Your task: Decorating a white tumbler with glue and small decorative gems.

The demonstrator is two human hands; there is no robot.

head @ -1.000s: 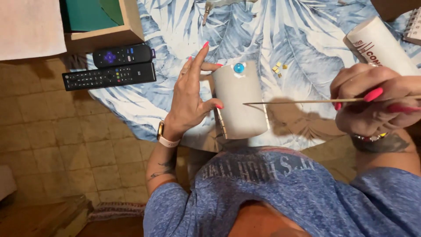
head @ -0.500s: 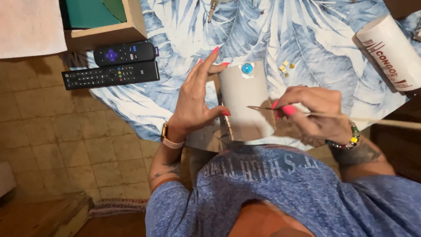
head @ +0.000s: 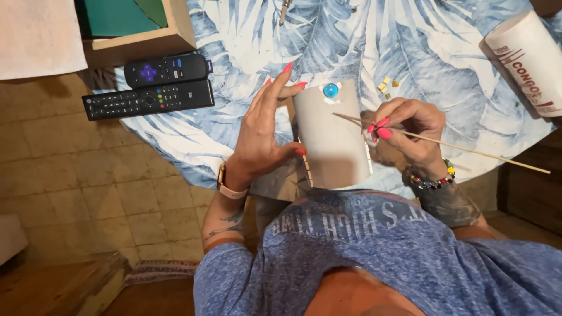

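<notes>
The tablecloth (head: 410,52) was white with a pattern of blue palm leaves. On it stood a plain beige cylinder (head: 331,140) that bore a round bright-blue gem (head: 331,90) on a dab of white, with a row of small golden tiles (head: 307,169) down its left edge. More golden tiles (head: 386,88) lay beside it. The left hand (head: 263,134) and the right hand (head: 407,131) both had bright pink nails; the right held a pale wooden stick (head: 468,150) and wore a multicoloured bead bracelet (head: 432,180). Two remotes (head: 149,90) were black, one with a purple pad. The floor tiles (head: 88,175) were tan, the shirt (head: 380,251) mottled blue.
</notes>
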